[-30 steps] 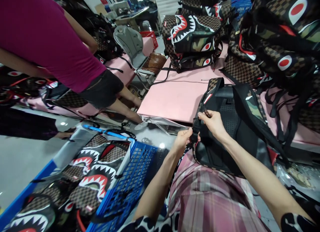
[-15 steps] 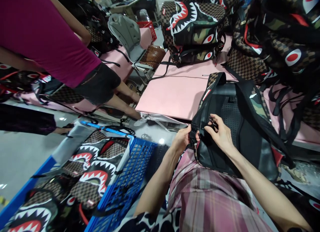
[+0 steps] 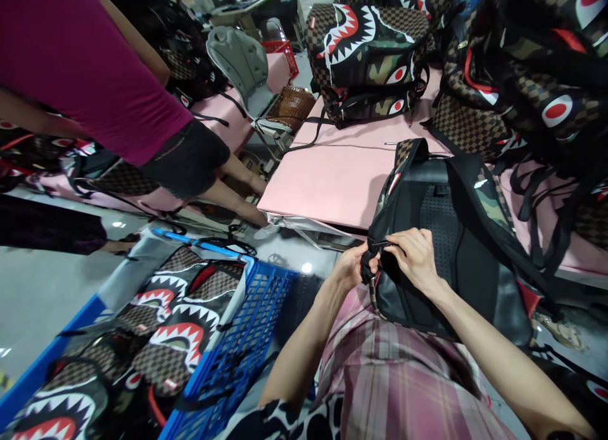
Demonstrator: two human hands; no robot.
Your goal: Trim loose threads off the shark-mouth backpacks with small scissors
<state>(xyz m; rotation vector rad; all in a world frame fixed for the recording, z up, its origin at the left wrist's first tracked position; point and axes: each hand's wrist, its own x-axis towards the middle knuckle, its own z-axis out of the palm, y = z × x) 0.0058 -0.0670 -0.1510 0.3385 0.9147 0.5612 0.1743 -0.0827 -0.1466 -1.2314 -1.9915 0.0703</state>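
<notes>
A black backpack (image 3: 430, 263) with checkered and camouflage edges rests at the table's front edge, its padded back facing up and its lower end against my lap. My left hand (image 3: 352, 266) is closed around a black shoulder strap (image 3: 375, 234) at its buckle, on the backpack's left side. Just right of it, my right hand (image 3: 412, 255) pinches a small dark, thin tool whose tip reaches to the strap beside my left fingers. Its exact kind is mostly hidden by the fingers.
More shark-print backpacks (image 3: 368, 54) are piled on the pink table (image 3: 323, 180) and at the right. A blue crate (image 3: 266, 301) of shark-print bags stands at lower left. A person in a magenta top (image 3: 104, 73) stands at left, near a grey chair (image 3: 240, 60).
My right hand has moved left and turned palm-down, bringing the small dark tool from above the back panel to the strap. My left hand keeps hold of the strap.
</notes>
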